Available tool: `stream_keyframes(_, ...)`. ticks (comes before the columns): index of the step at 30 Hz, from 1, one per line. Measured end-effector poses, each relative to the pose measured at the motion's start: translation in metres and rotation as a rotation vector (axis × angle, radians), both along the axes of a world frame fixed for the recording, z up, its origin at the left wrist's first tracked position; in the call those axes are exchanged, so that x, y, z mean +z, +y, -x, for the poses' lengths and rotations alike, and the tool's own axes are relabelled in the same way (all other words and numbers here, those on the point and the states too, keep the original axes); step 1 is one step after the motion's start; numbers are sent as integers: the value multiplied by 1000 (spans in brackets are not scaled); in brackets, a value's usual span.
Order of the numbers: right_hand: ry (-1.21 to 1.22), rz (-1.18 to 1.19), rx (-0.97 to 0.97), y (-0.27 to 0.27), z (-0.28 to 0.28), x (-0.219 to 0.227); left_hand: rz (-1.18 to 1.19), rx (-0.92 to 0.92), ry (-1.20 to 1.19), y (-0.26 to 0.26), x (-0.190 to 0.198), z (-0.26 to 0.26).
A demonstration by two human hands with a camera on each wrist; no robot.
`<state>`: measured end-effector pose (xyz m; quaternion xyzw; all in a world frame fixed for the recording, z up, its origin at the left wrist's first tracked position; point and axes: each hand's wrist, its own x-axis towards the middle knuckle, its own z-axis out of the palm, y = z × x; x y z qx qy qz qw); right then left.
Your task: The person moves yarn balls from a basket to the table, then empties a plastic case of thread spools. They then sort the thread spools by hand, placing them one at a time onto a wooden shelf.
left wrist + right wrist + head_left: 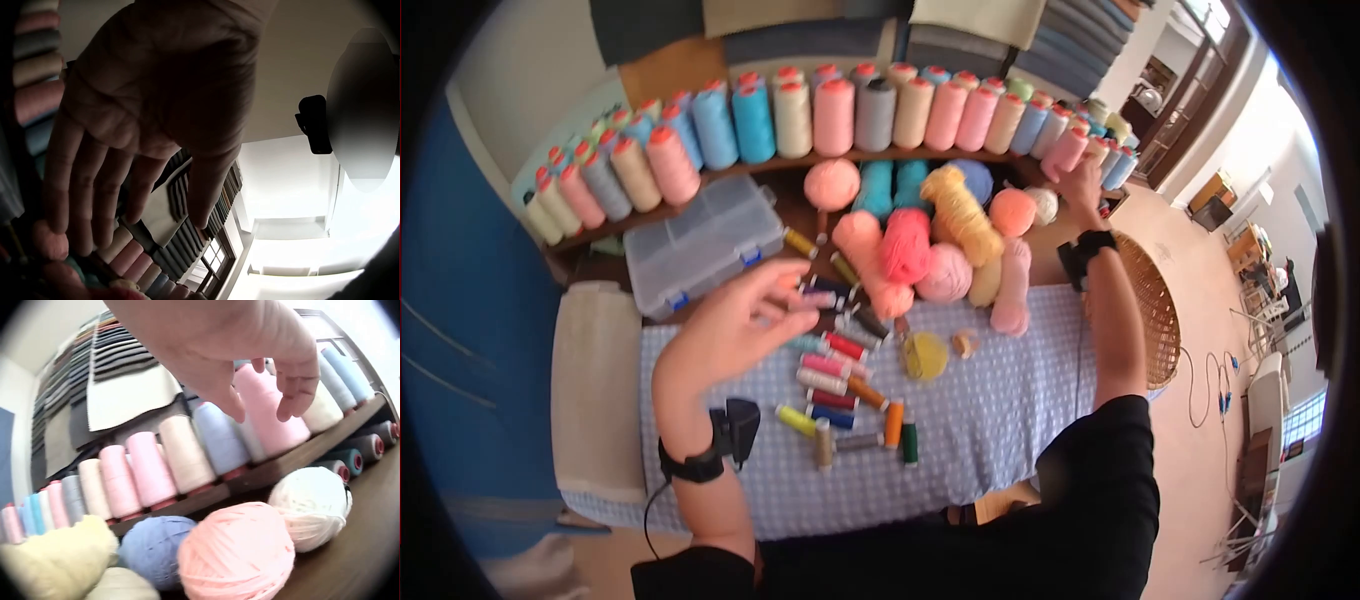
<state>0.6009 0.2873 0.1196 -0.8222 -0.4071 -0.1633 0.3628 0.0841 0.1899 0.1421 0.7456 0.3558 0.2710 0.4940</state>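
Observation:
At the right end of the shelf my right hand (1082,186) holds a pink cone of thread (272,419), its thumb and fingers curled around the upper part. The cone tilts and overlaps the pale cones beside it. My left hand (735,315) hovers over the left of the table with its fingers extended, holding nothing. Its palm and spread thumb show in the left wrist view. Near it on the checked cloth lie several small thread spools, among them a red spool (846,346), a yellow spool (796,420) and a dark green spool (910,442).
Large thread cones line the curved shelf (920,156). Below are yarn balls and skeins, including a coral ball (237,553) and a white ball (310,508). A clear plastic box (700,245) stands left, a wicker basket (1152,310) right. Fabric samples (800,40) hang behind.

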Motion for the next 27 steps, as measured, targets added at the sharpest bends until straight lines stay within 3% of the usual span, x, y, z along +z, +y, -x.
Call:
stream_keyframes(3, -118, 130, 253, -30, 53, 18, 20, 46, -2, -5, 4, 1)
stream_keyframes(4, -190, 147, 479, -51, 88, 23, -41, 56, -3, -5, 3, 1)
stream_keyframes(5, -138, 333, 595, -74, 121, 26, -18, 65, 0, -6, 5, 1)
stream_keyframes(6, -215, 314, 916, -95, 137, 7, -8, 40, 60, -7, 12, 0)
stream_keyframes(7, -196, 870, 700, -127, 196, 22, -2, 11, 119, -8, 15, -2)
stream_keyframes(9, -301, 663, 1089, -180, 248, 0, -12, 7, 139, -8, 13, -5)
stream_keyframes(10, -209, 697, 1224, -193, 264, -4, -27, -12, 144, -6, 11, -6)
stream_keyframes(11, -265, 767, 1218, -200, 280, 2, -46, -29, 149, -6, 9, -5)
stream_keyframes(14, -303, 645, 1170, -182, 282, -7, -83, -11, 142, -5, 8, 0)
stream_keyframes(16, -372, 443, 930, -153, 273, -3, -89, 26, 155, 1, 4, 5)
stream_keyframes(19, -456, 290, 851, -128, 267, 7, -97, 128, 173, 15, -9, 17)
stream_keyframes(23, -547, 348, 944, -108, 255, -24, -98, 291, 240, 23, -11, 37)
stream_keyframes(27, -530, 451, 897, -111, 264, -28, -23, 370, 191, 24, -13, 53)
